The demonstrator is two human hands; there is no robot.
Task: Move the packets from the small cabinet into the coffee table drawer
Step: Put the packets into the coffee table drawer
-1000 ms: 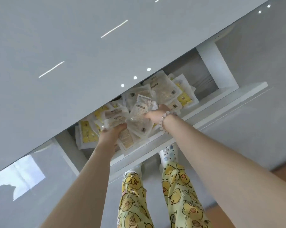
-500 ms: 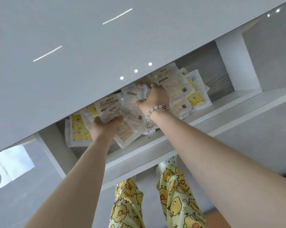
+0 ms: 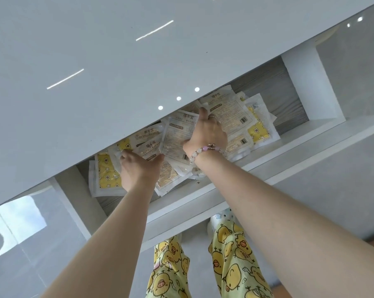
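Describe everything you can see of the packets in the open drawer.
The packets are flat, sealed plastic pouches; some show whitish print and barcodes, others a yellow face with stars. They lie in a loose overlapping heap inside the open drawer, partly hidden under the tabletop. The left hand grips some; the right hand presses on others.

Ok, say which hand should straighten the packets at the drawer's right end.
Likely right. The right hand rests on the packets nearest the drawer's right end; the left hand sits at the left end beside a yellow packet and would have to cross the right arm.
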